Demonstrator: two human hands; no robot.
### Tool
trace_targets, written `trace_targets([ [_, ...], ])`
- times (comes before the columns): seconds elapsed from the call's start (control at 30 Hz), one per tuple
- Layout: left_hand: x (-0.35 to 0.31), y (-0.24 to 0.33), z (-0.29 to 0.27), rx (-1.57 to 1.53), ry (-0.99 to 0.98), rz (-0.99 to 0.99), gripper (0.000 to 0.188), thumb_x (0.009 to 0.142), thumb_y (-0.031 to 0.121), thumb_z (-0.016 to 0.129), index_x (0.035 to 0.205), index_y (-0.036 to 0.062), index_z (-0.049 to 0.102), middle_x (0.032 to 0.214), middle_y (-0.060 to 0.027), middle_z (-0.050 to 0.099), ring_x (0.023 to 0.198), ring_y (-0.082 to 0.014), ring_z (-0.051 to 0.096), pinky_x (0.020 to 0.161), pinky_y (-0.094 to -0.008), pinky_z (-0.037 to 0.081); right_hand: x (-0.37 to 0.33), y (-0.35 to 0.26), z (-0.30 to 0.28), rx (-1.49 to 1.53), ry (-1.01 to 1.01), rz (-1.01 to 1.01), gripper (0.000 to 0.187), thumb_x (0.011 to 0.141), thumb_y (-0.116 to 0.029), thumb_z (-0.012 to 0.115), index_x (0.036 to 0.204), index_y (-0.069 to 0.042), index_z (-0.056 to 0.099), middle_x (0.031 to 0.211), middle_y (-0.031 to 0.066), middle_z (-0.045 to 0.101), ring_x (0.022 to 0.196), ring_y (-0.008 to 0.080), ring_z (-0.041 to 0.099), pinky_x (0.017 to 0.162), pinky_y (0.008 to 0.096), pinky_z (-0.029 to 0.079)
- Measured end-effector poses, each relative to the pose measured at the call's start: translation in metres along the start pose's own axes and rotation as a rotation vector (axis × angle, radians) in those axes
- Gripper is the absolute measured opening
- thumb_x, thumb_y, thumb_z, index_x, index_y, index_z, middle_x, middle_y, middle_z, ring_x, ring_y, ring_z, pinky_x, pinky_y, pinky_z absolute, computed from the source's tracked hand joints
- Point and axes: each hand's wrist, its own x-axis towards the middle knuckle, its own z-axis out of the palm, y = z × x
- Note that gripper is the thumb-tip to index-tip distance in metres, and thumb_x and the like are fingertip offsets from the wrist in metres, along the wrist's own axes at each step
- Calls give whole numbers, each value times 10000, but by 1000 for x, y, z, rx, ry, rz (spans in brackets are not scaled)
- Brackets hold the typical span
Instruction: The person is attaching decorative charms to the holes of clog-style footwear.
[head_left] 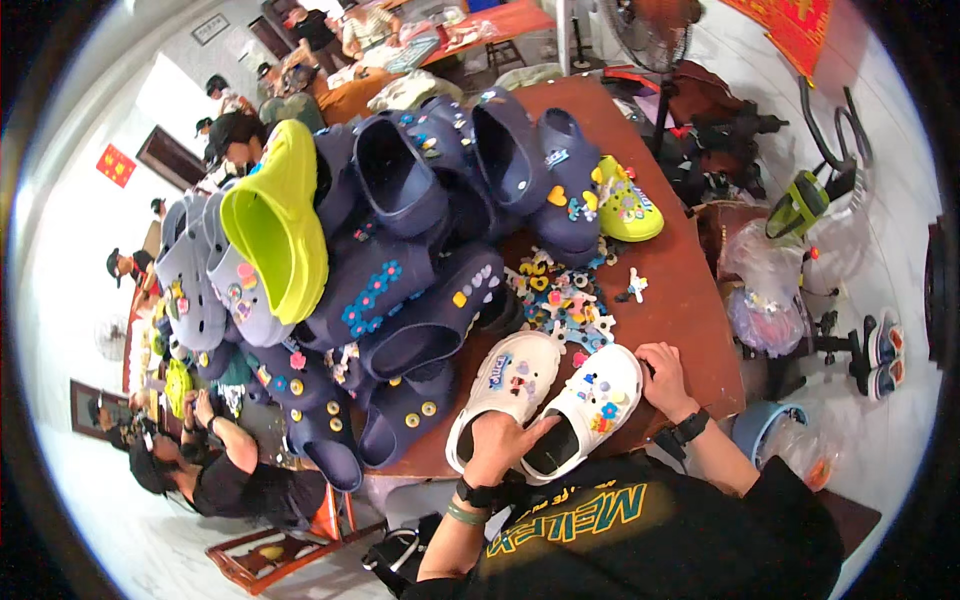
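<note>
A pair of white clogs lies side by side at the table's near edge, with coloured charms on their tops. Into the heel opening of the left white clog point(520, 369) reaches my left hand point(495, 440), closed on it. Its thumb stretches across to the opening of the right white clog point(597, 400). Against that clog's outer side rests my right hand point(668, 378), its fingers curled; whether they hold something small is hidden. Beyond the toes lies a heap of loose shoe charms point(562, 295), with a few charms point(637, 286) apart at its right.
Navy clogs point(400, 175) pile high on the left of the brown table point(680, 290). A lime clog point(285, 230) tops the pile; another lime clog point(630, 205) stands farther right. Lavender clogs point(190, 265) sit leftward. A blue bin point(765, 430) stands at right. Other people work beyond.
</note>
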Motion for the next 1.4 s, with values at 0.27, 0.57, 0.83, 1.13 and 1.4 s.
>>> trace_targets([
  [0.27, -1, 2, -7, 27, -53, -106, 551, 710, 604, 696, 730, 53, 702, 602, -152, 628, 577, -354, 622, 497, -421, 458, 5, -4, 1, 17, 25, 0, 81, 796, -35, 604, 874, -56, 599, 912, 55, 617, 873, 246, 542, 792, 357, 369],
  [0.57, 4, 7, -1, -105, -174, 119, 439, 729, 166, 717, 1148, 70, 625, 1148, -203, 604, 1068, -420, 551, 914, -487, 432, -3, 7, -3, 89, -6, 2, 128, 815, -17, 587, 927, -58, 634, 960, 89, 642, 915, 263, 582, 825, 370, 398],
  [0.83, 47, 58, -10, -210, -114, 183, 494, 747, 181, 692, 1210, 56, 572, 1231, -170, 561, 1192, -355, 478, 1062, -431, 335, 16, -90, -64, 940, 259, 325, 312, 971, -228, 411, 1136, -13, 566, 1147, 110, 604, 1034, 211, 593, 927, 375, 479],
  [1.13, 83, 134, 96, -919, -193, 262, 543, 862, 169, 537, 1358, -6, 401, 1395, -273, 383, 1331, -390, 328, 1126, -421, 229, 35, -24, -135, 970, 569, 985, 528, 962, -369, 423, 1320, 16, 461, 1324, 157, 517, 1144, 266, 533, 974, 376, 430],
  [1.4, 87, 118, 85, -794, -525, 233, 393, 724, 264, 689, 916, -46, 544, 866, -261, 596, 854, -415, 589, 732, -451, 465, 12, -22, -166, 324, 382, 700, 551, 940, -407, 467, 1323, -12, 457, 1314, 182, 518, 1102, 294, 549, 927, 416, 441],
])
